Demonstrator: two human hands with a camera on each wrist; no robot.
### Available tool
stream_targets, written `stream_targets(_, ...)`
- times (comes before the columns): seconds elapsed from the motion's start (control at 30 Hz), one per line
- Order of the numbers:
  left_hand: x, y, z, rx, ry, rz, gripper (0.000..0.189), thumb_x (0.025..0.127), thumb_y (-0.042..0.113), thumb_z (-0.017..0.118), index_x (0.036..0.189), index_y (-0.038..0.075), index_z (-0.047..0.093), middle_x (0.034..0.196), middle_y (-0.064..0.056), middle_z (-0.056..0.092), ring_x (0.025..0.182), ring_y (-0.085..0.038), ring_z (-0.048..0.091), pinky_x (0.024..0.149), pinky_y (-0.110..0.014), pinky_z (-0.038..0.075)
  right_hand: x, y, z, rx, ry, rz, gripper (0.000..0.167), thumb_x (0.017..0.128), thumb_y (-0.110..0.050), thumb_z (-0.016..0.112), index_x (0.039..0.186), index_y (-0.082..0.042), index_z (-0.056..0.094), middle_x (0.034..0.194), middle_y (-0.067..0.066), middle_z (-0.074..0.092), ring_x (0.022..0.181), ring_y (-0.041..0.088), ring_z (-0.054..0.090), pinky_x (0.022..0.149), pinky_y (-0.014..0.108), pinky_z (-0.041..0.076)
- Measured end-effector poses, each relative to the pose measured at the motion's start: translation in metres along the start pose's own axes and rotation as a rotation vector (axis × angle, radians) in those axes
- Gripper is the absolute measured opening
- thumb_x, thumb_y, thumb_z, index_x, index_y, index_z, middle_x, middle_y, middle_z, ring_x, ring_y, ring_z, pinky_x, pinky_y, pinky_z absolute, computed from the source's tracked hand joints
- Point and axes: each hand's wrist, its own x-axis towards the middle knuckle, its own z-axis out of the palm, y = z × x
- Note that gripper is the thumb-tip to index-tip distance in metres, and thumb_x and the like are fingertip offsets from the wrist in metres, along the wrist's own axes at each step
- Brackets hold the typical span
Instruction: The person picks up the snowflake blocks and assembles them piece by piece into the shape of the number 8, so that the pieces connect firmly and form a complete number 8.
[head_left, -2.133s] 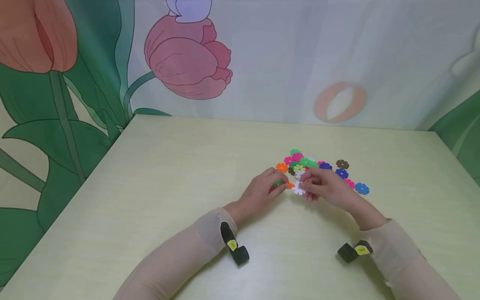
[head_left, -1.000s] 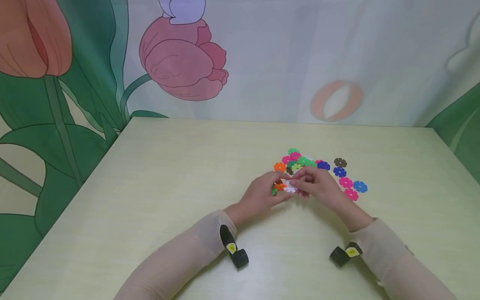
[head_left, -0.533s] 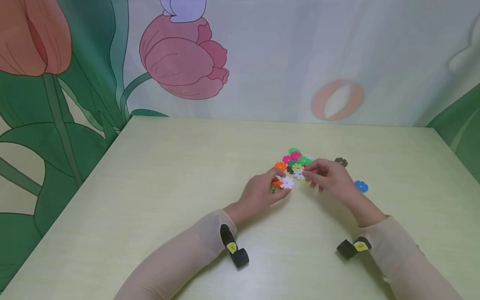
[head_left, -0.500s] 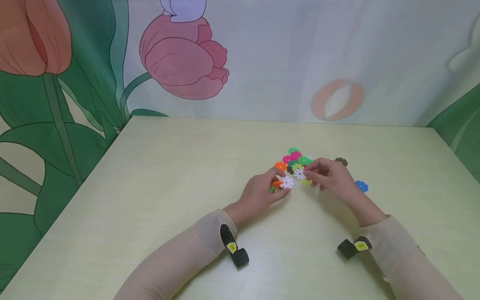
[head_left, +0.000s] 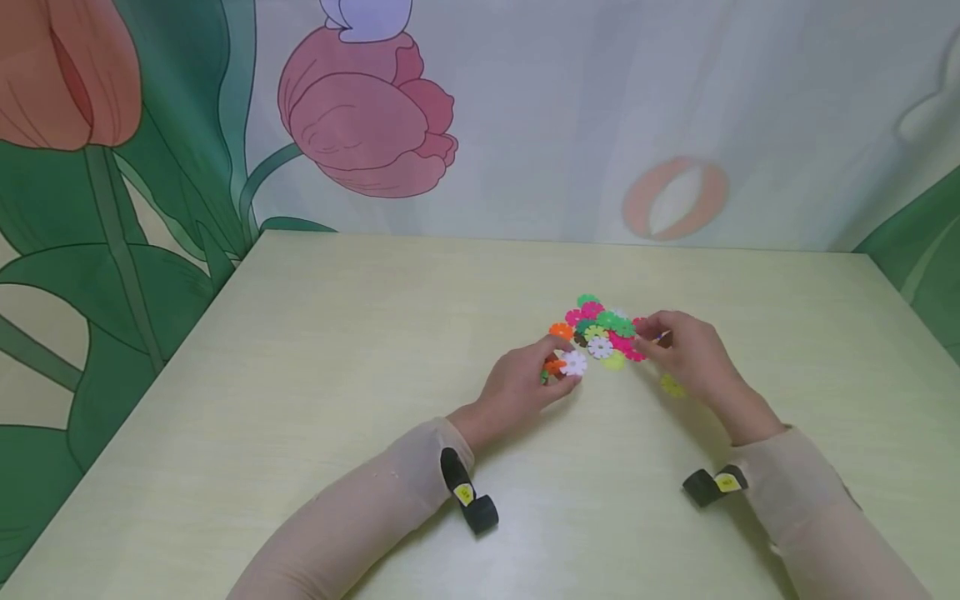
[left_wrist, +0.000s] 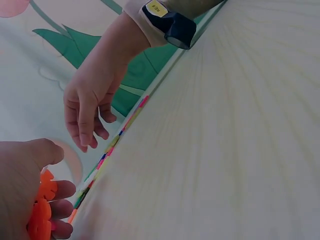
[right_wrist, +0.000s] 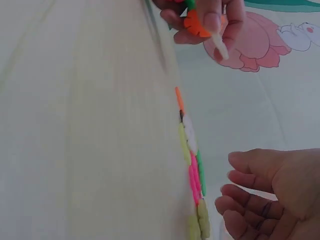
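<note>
Fingers of the left hand (head_left: 521,375) curl round joined flower-shaped discs (head_left: 573,363), probably light, stiff and best pinched by the rim, while the right hand (head_left: 693,354), fingers loose and seemingly empty, hovers beside the disc pile (head_left: 597,332) at the left's two o'clock.

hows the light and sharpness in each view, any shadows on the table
Head view: soft, even light, a faint shadow on the table beneath the right hand; left wrist view: dimmer than the head view, the left hand cropped at the edge; right wrist view: hazy, the discs soft-edged, a dark shadow streak near the top.
</note>
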Motion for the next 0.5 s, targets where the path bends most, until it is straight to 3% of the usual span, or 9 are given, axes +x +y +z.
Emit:
stream_targets(0.3, -0.001, 0.0, -0.001, 0.021, -0.021, 0.015, 0.039, 0.088, 0.032, 0.069, 0.123, 0.02, 0.057, 0.07, 0.005, 0.054, 0.062, -0.009, 0.046, 0.058, -0.018, 0.036, 0.005, 0.009, 0.005, -0.134, -0.03, -0.019, 0.03, 0.086, -0.018, 0.07, 0.107, 0.004, 0.067, 0.1, 0.02, 0.061, 0.086, 0.03, 0.056, 0.075, 0.041, 0.048)
stream_targets(0.5, -0.002, 0.0, -0.001, 0.022, -0.027, 0.011, 0.039, 0.088, 0.032, 0.069, 0.124, 0.02, 0.056, 0.069, 0.006, 0.053, 0.062, -0.008, 0.046, 0.058, -0.018, 0.036, 0.007, 0.011, 0.008, -0.144, -0.06, -0.011, 0.03, 0.085, -0.02, 0.071, 0.105, 0.001, 0.067, 0.092, 0.016, 0.054, 0.085, 0.028, 0.051, 0.072, 0.036, 0.044)
